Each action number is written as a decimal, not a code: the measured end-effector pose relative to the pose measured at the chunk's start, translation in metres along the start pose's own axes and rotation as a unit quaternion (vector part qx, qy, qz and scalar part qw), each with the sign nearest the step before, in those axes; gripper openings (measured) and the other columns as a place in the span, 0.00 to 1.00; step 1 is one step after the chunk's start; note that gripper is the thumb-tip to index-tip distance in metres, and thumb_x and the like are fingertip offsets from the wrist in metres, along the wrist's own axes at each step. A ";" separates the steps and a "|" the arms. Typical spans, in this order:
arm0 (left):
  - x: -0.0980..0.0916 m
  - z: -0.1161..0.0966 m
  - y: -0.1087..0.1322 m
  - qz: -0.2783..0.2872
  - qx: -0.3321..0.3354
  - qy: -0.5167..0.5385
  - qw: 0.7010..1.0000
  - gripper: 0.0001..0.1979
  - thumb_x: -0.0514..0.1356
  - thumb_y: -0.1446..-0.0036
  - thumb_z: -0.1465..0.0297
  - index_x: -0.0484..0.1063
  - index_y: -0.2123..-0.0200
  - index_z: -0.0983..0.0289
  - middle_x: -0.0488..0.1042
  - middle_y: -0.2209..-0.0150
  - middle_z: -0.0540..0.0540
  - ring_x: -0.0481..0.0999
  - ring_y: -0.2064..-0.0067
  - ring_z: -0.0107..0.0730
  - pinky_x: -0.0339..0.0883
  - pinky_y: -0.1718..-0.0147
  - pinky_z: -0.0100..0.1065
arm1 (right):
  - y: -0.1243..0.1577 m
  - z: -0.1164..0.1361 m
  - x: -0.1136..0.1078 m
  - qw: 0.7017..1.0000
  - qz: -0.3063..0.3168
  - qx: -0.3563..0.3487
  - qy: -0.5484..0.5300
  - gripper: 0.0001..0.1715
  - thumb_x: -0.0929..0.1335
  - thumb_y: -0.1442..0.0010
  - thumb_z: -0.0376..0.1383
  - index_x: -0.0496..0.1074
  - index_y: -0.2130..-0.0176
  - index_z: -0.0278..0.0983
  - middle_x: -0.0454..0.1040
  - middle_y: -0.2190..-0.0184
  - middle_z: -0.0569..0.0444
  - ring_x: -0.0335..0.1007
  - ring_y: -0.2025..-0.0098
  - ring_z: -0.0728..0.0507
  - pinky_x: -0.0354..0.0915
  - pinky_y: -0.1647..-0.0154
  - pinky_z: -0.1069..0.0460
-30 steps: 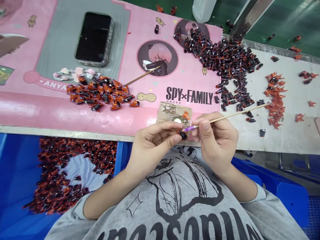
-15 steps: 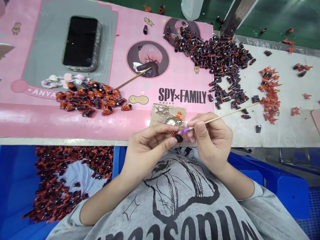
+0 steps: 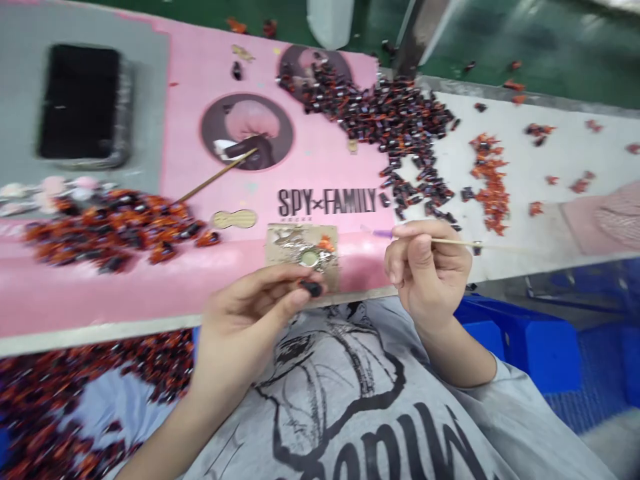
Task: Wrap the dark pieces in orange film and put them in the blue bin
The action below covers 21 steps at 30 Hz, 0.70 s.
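Note:
Between thumb and fingertips, my left hand (image 3: 255,303) pinches a small black plastic piece (image 3: 312,288) with an orange edge, just in front of the table edge. My right hand (image 3: 430,273) grips a thin wooden stick (image 3: 453,243) with a purple tip (image 3: 383,233), held apart from the piece and pointing left. Behind my left hand lies a cardboard square (image 3: 330,263) smeared with something shiny. On it are a small round container (image 3: 309,258) and an orange flame-like piece (image 3: 326,243).
Black pieces (image 3: 380,113) are heaped behind, orange spiky pieces (image 3: 493,193) at right. Black-orange pieces (image 3: 120,223) lie at left beside a second stick (image 3: 217,175) and a phone (image 3: 80,103). More fill a bin (image 3: 150,360) below. A pink-clad arm (image 3: 607,213) rests at far right.
My right hand has drawn the stick away from the black piece, to the right. My left hand still holds the piece. The view has swung right, and the pink-clad arm shows more.

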<state>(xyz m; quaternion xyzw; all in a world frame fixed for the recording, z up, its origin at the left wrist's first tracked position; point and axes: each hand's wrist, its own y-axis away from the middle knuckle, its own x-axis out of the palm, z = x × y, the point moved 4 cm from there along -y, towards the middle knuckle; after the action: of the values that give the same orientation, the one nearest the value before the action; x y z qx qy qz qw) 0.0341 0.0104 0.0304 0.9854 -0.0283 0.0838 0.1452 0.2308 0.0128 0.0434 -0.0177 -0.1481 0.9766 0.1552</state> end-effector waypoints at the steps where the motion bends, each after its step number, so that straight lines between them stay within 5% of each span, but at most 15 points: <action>1: -0.002 0.000 0.002 -0.014 -0.006 -0.013 1.000 0.07 0.75 0.52 0.65 0.84 0.67 0.54 0.85 0.67 0.48 0.85 0.66 0.35 0.82 0.62 0.31 | -0.004 -0.001 -0.017 0.999 -0.025 -0.026 0.021 0.15 0.66 0.30 0.48 0.74 0.59 0.41 0.70 0.82 0.63 0.61 0.86 0.53 0.56 0.85 0.56; 4: -0.009 0.006 0.004 -0.045 -0.023 -0.055 0.997 0.08 0.73 0.51 0.62 0.83 0.65 0.46 0.85 0.64 0.44 0.85 0.62 0.42 0.83 0.55 0.40 | -0.015 -0.003 -0.090 0.977 -0.125 -0.107 0.132 0.19 0.64 0.29 0.50 0.71 0.65 0.40 0.78 0.73 0.56 0.68 0.82 0.50 0.58 0.82 0.54; 7: -0.009 0.013 0.003 -0.041 -0.029 -0.074 0.996 0.11 0.72 0.53 0.59 0.82 0.64 0.39 0.85 0.64 0.40 0.84 0.57 0.54 0.82 0.51 0.54 | -0.022 -0.005 -0.166 0.906 -0.197 -0.095 0.363 0.26 0.61 0.30 0.51 0.70 0.71 0.39 0.78 0.73 0.51 0.71 0.77 0.47 0.62 0.76 0.50; 9: -0.006 0.016 0.001 -0.027 -0.025 -0.065 0.997 0.09 0.72 0.53 0.59 0.82 0.65 0.39 0.85 0.65 0.40 0.85 0.59 0.50 0.83 0.52 0.50 | -0.025 -0.012 -0.202 0.870 -0.162 -0.055 0.463 0.20 0.68 0.37 0.50 0.71 0.72 0.39 0.78 0.72 0.49 0.74 0.71 0.42 0.67 0.68 0.47; 11: -0.001 0.015 -0.001 -0.010 -0.016 -0.043 0.999 0.09 0.73 0.52 0.61 0.83 0.65 0.43 0.85 0.65 0.41 0.85 0.62 0.39 0.83 0.54 0.35 | -0.025 -0.019 -0.225 0.862 -0.128 -0.028 0.489 0.13 0.74 0.46 0.45 0.74 0.72 0.39 0.78 0.71 0.48 0.74 0.68 0.40 0.68 0.63 0.45; 13: 0.002 0.013 -0.001 0.003 -0.005 -0.023 1.000 0.09 0.74 0.51 0.63 0.83 0.65 0.46 0.85 0.66 0.42 0.85 0.65 0.31 0.81 0.57 0.25 | -0.023 -0.025 -0.236 0.864 -0.112 -0.011 0.490 0.09 0.75 0.49 0.41 0.76 0.72 0.39 0.78 0.72 0.48 0.73 0.68 0.39 0.69 0.62 0.44; 16: 0.006 0.010 -0.001 0.003 0.003 -0.012 1.000 0.08 0.74 0.51 0.64 0.84 0.65 0.48 0.85 0.66 0.43 0.85 0.65 0.28 0.80 0.58 0.22 | -0.021 -0.026 -0.235 0.865 -0.122 -0.006 0.487 0.07 0.73 0.48 0.39 0.75 0.73 0.39 0.76 0.74 0.49 0.71 0.70 0.40 0.69 0.61 0.43; 19: 0.013 0.007 -0.001 0.010 0.005 -0.009 1.000 0.08 0.75 0.52 0.64 0.84 0.66 0.53 0.85 0.68 0.46 0.85 0.66 0.28 0.79 0.61 0.21 | -0.018 -0.016 -0.208 0.876 -0.148 -0.030 0.458 0.10 0.71 0.42 0.42 0.74 0.68 0.38 0.76 0.71 0.50 0.72 0.69 0.42 0.71 0.62 0.45; 21: 0.022 0.005 -0.001 0.035 0.007 0.004 0.999 0.09 0.76 0.53 0.63 0.84 0.68 0.55 0.85 0.68 0.47 0.85 0.66 0.27 0.78 0.62 0.19 | -0.015 -0.008 -0.171 0.905 -0.133 -0.042 0.401 0.12 0.69 0.37 0.45 0.74 0.63 0.39 0.78 0.68 0.51 0.75 0.68 0.43 0.72 0.62 0.47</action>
<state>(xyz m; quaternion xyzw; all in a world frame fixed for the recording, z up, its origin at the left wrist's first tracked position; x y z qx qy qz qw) 0.0564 0.0097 0.0292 0.9844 -0.0618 0.0932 0.1358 0.3980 -0.0244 0.0384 -0.3945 -0.1156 0.8502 0.3290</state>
